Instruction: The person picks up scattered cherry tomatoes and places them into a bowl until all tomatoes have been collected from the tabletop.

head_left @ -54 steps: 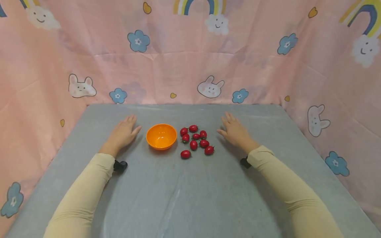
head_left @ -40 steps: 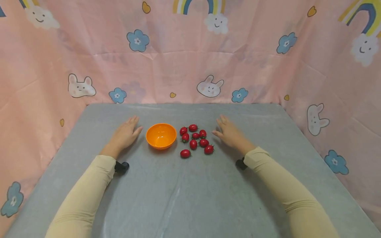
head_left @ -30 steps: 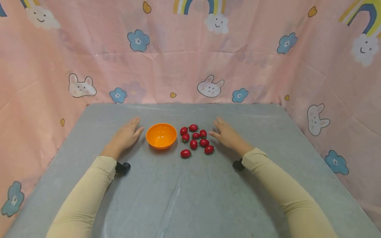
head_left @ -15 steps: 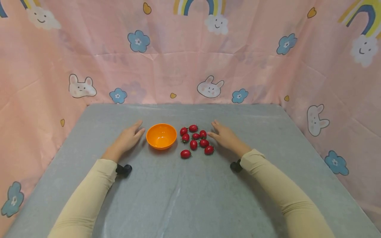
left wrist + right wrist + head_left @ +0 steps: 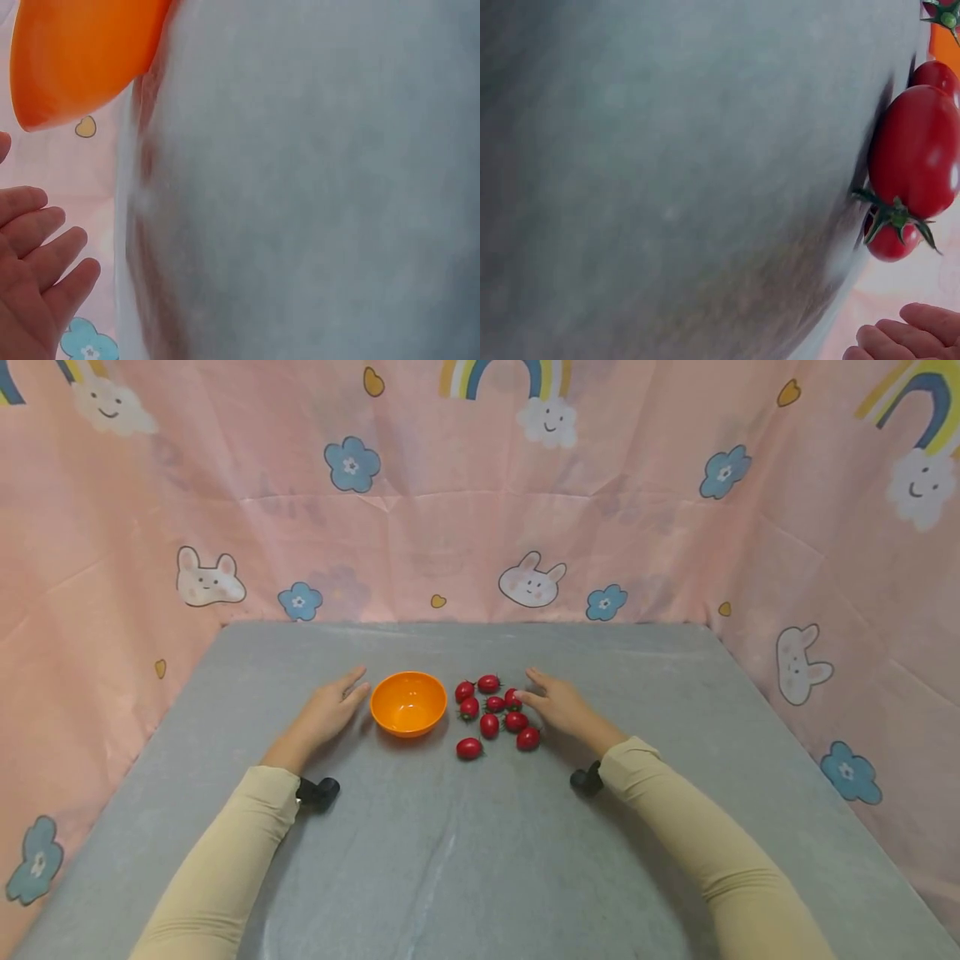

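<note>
An orange bowl (image 5: 408,706) with nothing in it stands on the grey table, left of several red cherry tomatoes (image 5: 489,725) with green stems. My left hand (image 5: 330,710) is just left of the bowl, fingers extended and apart from it; the left wrist view shows the spread fingers (image 5: 56,251) below the bowl's side (image 5: 82,67). On the other side, my right hand (image 5: 562,706) is at the right edge of the tomatoes, its thumb overlapping one of them in the head view. Its fingers (image 5: 907,337) appear below a large tomato (image 5: 915,154) in the right wrist view. Neither hand holds anything.
The grey table (image 5: 450,860) reaches back to a pink curtain (image 5: 435,543) printed with rabbits, flowers and clouds, which also lines both sides. Black wrist cameras (image 5: 318,793) hang under the cream sleeves (image 5: 217,868).
My right hand has moved left to the edge of the tomatoes. My left hand has shifted slightly right, closer to the bowl. The bowl and tomatoes have stayed in place.
</note>
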`<state>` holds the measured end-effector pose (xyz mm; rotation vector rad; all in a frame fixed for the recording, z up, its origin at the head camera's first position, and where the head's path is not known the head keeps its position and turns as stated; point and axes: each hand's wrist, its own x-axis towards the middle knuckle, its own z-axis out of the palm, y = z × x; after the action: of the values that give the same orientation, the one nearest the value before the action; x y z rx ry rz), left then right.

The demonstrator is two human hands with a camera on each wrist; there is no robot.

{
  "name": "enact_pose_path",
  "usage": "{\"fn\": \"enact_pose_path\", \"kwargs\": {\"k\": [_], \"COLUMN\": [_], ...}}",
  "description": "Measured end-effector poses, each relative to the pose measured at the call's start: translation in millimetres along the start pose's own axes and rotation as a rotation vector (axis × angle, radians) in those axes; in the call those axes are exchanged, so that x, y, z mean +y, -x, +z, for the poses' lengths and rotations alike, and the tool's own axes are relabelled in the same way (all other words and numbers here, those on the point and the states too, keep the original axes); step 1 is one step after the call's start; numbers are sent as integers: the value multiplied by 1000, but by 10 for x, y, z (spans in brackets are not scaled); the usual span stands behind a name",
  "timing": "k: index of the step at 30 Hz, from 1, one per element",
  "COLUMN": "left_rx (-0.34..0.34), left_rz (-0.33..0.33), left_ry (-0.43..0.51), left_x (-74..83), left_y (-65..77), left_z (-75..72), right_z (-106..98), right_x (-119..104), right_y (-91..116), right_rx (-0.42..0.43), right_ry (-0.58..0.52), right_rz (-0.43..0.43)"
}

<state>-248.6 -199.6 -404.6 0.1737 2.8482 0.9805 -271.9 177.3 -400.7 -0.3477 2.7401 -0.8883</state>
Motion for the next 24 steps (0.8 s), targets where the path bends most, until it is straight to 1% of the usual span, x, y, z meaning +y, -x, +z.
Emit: {"fn": "enact_pose_path", "kwargs": {"k": [6,13,17,24], "left_rx": [9,14,19,42], "left_rz": [5,5,19,23], "left_ry": [54,125,150,200], "left_x": [1,13,1,-2], "left_y": [-1,-2,-7,15], "left_z": [21,55,87,136], "right_z": [19,37,48,78], "right_x": [-36,-52,-53,-54], "right_y": [0,-34,-42,-42], "right_rx": [-7,2,11,19], "right_ry": [-72,-187,-207,-229], "right_rz": [27,63,59,77]}}
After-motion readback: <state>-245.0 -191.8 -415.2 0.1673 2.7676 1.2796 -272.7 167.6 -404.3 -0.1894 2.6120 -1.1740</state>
